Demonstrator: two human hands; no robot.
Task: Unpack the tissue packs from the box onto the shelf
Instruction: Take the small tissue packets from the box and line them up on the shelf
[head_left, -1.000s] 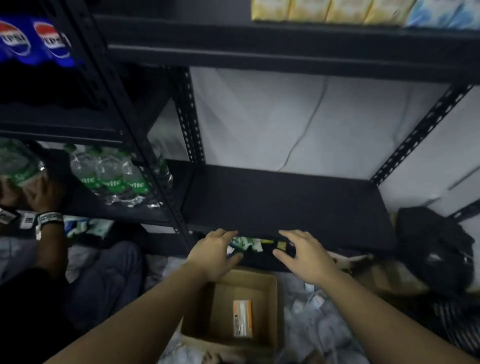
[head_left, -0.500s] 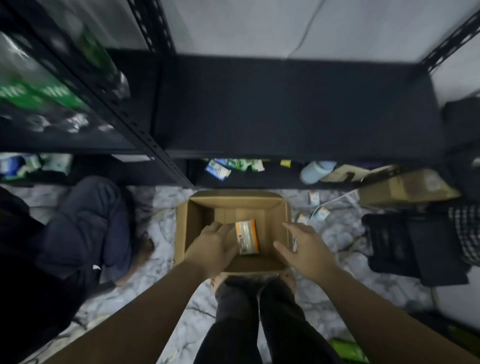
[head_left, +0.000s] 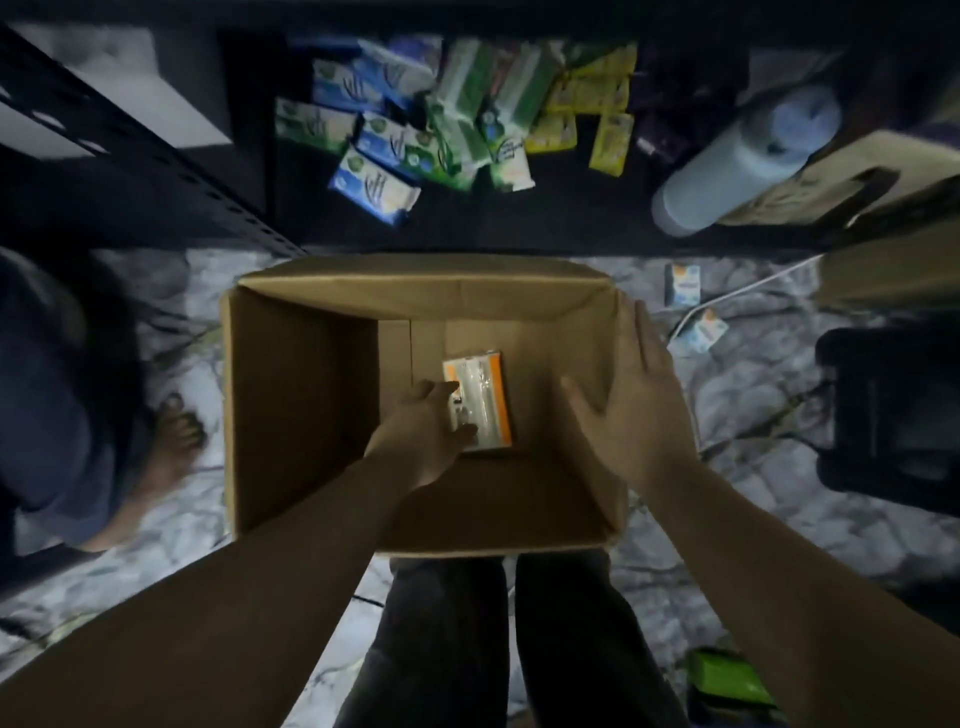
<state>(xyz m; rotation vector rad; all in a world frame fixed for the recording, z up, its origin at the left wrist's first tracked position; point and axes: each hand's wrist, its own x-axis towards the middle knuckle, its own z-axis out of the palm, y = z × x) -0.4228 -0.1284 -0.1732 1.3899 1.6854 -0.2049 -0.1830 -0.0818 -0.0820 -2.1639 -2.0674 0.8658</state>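
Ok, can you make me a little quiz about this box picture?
1. True or false: the box is full of packs.
2. Which hand reaches the orange pack? A left hand, B right hand
3. Fill in: the right hand rests on the box's ____ wall.

Key: 1 false, only one pack shows inside; 2 A; 3 right.

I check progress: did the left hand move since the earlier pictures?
Yes. The left hand went from the shelf edge down into the box, onto the orange pack.
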